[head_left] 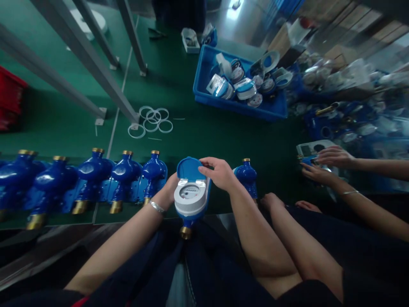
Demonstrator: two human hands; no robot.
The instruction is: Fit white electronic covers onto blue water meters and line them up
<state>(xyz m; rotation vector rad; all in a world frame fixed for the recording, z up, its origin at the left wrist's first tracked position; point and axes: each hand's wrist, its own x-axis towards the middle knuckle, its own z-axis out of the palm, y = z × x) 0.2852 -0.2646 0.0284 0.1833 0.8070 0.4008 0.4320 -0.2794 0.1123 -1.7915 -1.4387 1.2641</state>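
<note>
In front of me is a water meter (191, 204) with a white housing, a round dial and a brass threaded end pointing toward my lap. Its blue lid (188, 169) stands raised. My left hand (171, 187) grips the meter's left side, its fingers partly hidden behind the body. My right hand (217, 171) pinches the right edge of the lid between thumb and fingers. Just right of my right hand stands a blue meter body (246, 175) with a brass end. To the left is a row of blue meter bodies (126, 172).
White rings (151, 123) lie on the green bench (179, 140). Behind them is a blue bin (236, 108) of meter parts. Grey metal legs (86, 59) rise at left, near a red bin (9, 98). At right, a co-worker's hands (332, 157) handle another meter; more hands rest nearby.
</note>
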